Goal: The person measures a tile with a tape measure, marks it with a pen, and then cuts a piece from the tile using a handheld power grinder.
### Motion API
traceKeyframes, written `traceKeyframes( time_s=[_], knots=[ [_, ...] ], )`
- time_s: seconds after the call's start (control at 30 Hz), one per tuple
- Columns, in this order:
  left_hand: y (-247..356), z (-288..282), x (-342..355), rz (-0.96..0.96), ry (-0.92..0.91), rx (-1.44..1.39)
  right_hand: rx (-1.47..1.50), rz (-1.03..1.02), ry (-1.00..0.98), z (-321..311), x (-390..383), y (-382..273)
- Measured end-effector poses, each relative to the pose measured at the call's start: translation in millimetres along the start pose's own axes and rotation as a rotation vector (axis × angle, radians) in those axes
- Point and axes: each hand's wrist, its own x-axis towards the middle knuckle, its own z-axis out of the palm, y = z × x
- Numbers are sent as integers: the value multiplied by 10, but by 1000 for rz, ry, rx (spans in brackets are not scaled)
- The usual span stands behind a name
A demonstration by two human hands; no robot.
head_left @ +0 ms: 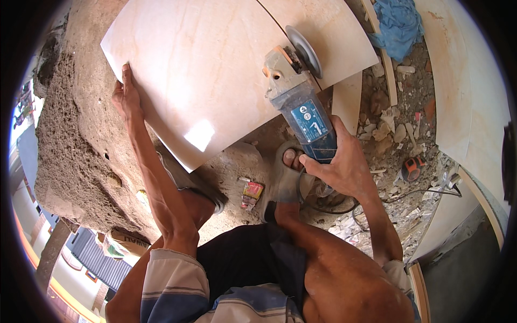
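Note:
A large glossy cream tile (188,70) with faint beige veining lies in front of me, a dark straight line running across it to its near edge. My right hand (347,161) is closed round the rear body of a blue angle grinder (307,118). The grinder's round grey disc (305,52) stands on edge at that line; whether it spins I cannot tell. At the tile's left edge, my left hand (127,97) grips the rim, one finger on top and the others partly hidden at the side.
A black cord (393,199) trails over rubble (385,129) at the right, near an orange and black tape measure (413,168). Blue crumpled cloth (398,27) and a wooden strip (383,59) lie beyond. Another large tile (463,81) stands far right. A small packet (251,194) lies between my feet.

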Motion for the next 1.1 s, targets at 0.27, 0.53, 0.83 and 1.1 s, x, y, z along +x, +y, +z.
traceKeyframes(
  time_s=[0.27, 0.53, 0.83, 1.1],
  knots=[
    [-15, -8, 15, 36, 7, 35, 0, 12, -12, -30, -9, 8],
    [-29, 10, 25, 28, 8, -20, 9, 14, -12, -32, -22, 43],
    [-63, 8, 35, 64, -5, -74, 15, 20, -20, -47, -35, 68],
    [-45, 9, 31, 44, -5, -75, 4, 7, -31, -74, -51, 89]
  ],
)
